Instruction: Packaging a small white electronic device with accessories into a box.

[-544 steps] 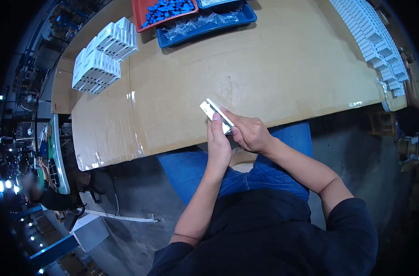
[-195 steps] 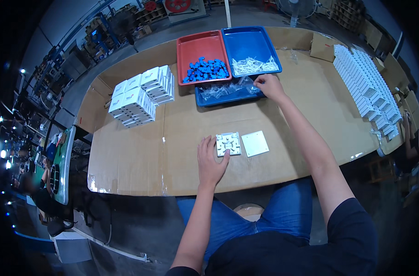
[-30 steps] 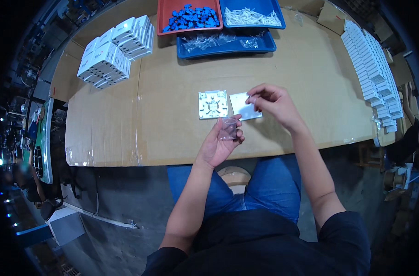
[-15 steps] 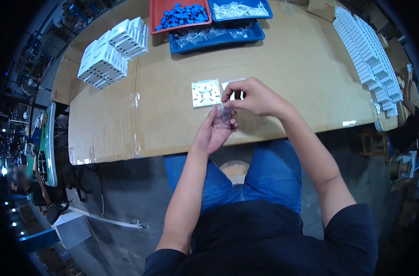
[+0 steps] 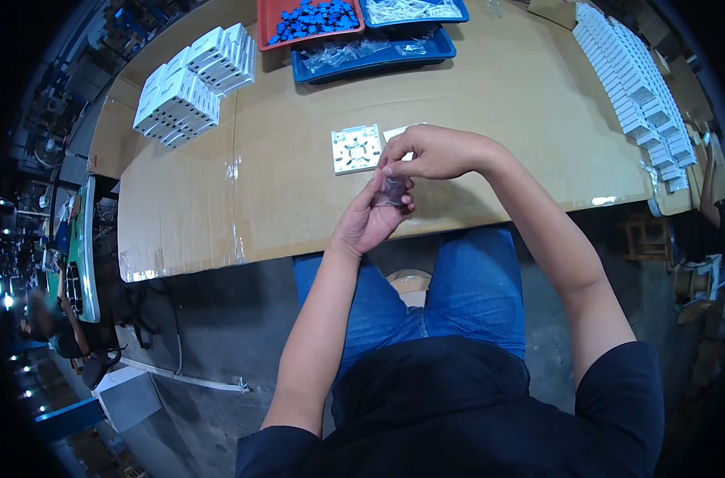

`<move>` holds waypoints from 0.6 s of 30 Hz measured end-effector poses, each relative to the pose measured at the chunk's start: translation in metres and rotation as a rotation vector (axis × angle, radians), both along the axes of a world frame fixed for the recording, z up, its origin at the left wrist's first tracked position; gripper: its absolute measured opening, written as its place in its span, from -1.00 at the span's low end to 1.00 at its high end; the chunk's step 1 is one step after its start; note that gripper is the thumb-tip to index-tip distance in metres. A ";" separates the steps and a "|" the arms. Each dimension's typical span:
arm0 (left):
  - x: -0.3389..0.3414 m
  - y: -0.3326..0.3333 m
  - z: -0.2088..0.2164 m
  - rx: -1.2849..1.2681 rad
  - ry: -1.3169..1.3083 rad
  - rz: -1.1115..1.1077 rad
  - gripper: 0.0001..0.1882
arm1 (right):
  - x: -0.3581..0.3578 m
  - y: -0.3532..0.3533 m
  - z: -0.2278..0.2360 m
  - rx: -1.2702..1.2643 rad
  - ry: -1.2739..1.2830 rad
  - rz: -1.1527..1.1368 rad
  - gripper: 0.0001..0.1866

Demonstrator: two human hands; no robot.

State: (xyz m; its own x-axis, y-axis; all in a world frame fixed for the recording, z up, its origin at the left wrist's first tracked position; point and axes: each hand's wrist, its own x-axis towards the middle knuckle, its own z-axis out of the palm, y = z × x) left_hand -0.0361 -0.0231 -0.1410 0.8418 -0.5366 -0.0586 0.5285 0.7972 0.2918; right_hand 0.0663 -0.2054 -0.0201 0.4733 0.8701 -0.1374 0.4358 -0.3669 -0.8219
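Note:
A small clear plastic bag point(image 5: 391, 192) lies in the palm of my left hand point(image 5: 370, 219), its fingers curled around it. My right hand point(image 5: 438, 151) pinches at the bag's upper end, its fingertips meeting my left thumb. What the bag contains is too small to make out. Just beyond my hands, a white square plastic tray point(image 5: 356, 149) with a cross-shaped centre rests on the cardboard-covered table point(image 5: 299, 207). Beside it lies a flat white piece point(image 5: 394, 132), partly hidden behind my right hand.
At the far side stand a red bin point(image 5: 271, 33) of blue parts, a blue bin point(image 5: 464, 17) of white parts and a blue tray point(image 5: 315, 78) of clear bags. White trays are stacked at left point(image 5: 179, 107) and right point(image 5: 637, 99). A person point(image 5: 64, 327) sits far left.
Both hands have risen slightly in the picture along with the bag, which looks more crumpled in my left palm. The view has shifted a little.

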 end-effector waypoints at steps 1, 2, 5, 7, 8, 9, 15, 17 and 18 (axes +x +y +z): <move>0.001 -0.001 0.001 0.010 -0.017 -0.002 -0.55 | 0.000 0.002 0.002 -0.039 0.074 0.014 -0.67; 0.003 -0.003 -0.006 0.002 -0.015 -0.004 -0.53 | 0.002 0.003 0.003 -0.082 0.146 0.020 -0.61; -0.005 -0.007 -0.009 0.040 0.041 0.065 -0.52 | -0.012 0.006 -0.013 -0.093 0.313 0.014 -0.51; -0.009 0.003 -0.014 0.213 -0.001 0.029 -0.43 | -0.022 0.018 -0.001 -0.245 0.208 0.076 -0.45; -0.010 0.002 -0.015 0.211 -0.016 0.018 -0.43 | -0.020 0.016 -0.003 -0.246 0.185 0.129 -0.41; -0.011 0.003 -0.016 0.208 -0.031 0.018 -0.43 | -0.021 0.014 0.001 -0.236 0.175 0.126 -0.42; -0.005 0.000 0.001 -0.029 0.077 -0.069 -0.31 | 0.062 -0.029 0.021 0.143 0.127 -0.169 -0.67; -0.005 0.001 0.015 -0.049 0.103 -0.052 -0.32 | 0.111 -0.045 0.029 0.129 0.012 -0.365 -0.71; -0.005 0.002 0.015 -0.051 0.108 -0.059 -0.32 | 0.139 -0.053 0.031 0.111 -0.082 -0.454 -0.72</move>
